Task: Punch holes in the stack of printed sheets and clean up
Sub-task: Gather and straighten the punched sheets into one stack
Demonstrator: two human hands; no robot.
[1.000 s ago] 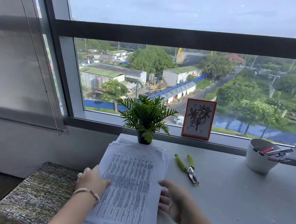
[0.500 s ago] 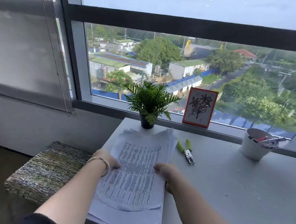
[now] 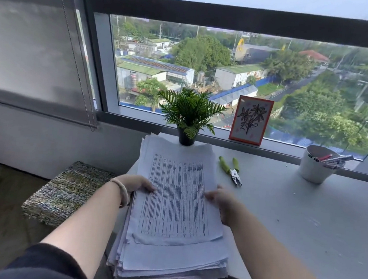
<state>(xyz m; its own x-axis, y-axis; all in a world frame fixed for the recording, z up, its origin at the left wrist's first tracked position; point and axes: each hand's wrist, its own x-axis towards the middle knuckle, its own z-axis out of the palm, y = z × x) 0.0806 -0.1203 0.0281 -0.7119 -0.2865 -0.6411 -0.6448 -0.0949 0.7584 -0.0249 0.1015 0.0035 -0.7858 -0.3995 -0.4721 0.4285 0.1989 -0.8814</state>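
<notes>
Got my left hand (image 3: 136, 183) and right hand (image 3: 222, 200) clamped on either side of the paper stack (image 3: 176, 206) on the tabletop (image 3: 306, 220), fingers curled onto its edges; hole punch (image 3: 232, 170) lies just right.

We see both forearms reach forward from dark sleeves, bare from about the elbow; the left hand (image 3: 136, 183) lies palm down, a pale bracelet around its wrist, its fingers (image 3: 148, 188) pointing right and pressed flat on the left edge of the stack of printed sheets (image 3: 176, 206); the right hand (image 3: 223, 202) faces it, its fingers (image 3: 210, 195) curled against the stack's right edge, thumb side up; the sheets sit between the two sets of fingertips.
</notes>
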